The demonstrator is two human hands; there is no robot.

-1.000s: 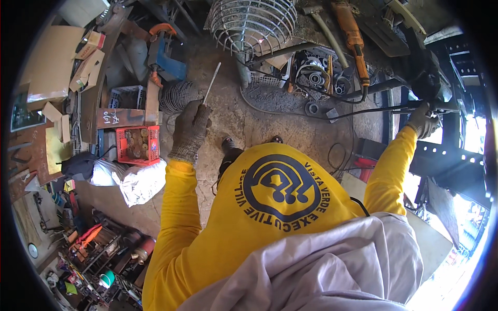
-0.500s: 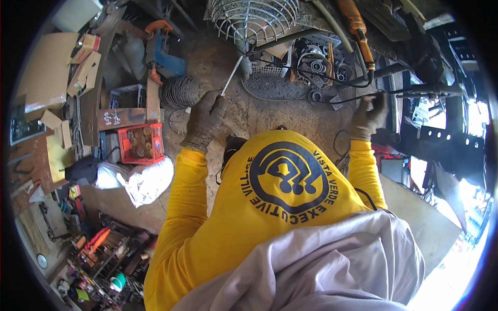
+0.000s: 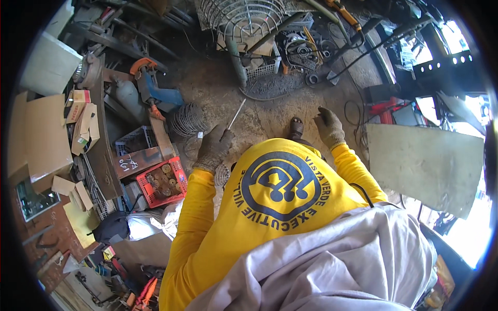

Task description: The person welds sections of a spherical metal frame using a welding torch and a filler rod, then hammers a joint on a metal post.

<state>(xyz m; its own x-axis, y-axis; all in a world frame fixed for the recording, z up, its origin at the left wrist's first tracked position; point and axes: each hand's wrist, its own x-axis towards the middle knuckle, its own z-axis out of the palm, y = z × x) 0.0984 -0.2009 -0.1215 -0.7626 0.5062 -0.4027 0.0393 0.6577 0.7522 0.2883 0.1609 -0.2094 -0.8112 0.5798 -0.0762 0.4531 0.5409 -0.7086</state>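
Note:
My left hand [image 3: 213, 149], in a dark knitted glove, is closed round one end of a thin pale rod [image 3: 237, 114]. Its free end points up and away over the dirty floor; whether it is a tool or a plain rod I cannot make out. My right hand [image 3: 330, 127], gloved too, holds nothing and has its fingers apart above the floor, to the right of my foot [image 3: 296, 127]. Ahead of both hands stands a round wire grille [image 3: 248, 20] with a bent tube leg [image 3: 235, 59]. A coil of wire [image 3: 188, 120] lies near my left hand.
At left are a red crate [image 3: 162, 182] of round parts, a blue tool with an orange handle [image 3: 155, 88] and cardboard boxes [image 3: 46, 140]. Metal parts [image 3: 303, 52] and an orange power tool [image 3: 345, 14] lie ahead. A pale board [image 3: 425, 163] and loose cables [image 3: 354, 115] are at right.
My view has shifted. My right hand has come down and inward, away from the dark cable and bar near it. The left hand still holds the rod, now farther from the grille.

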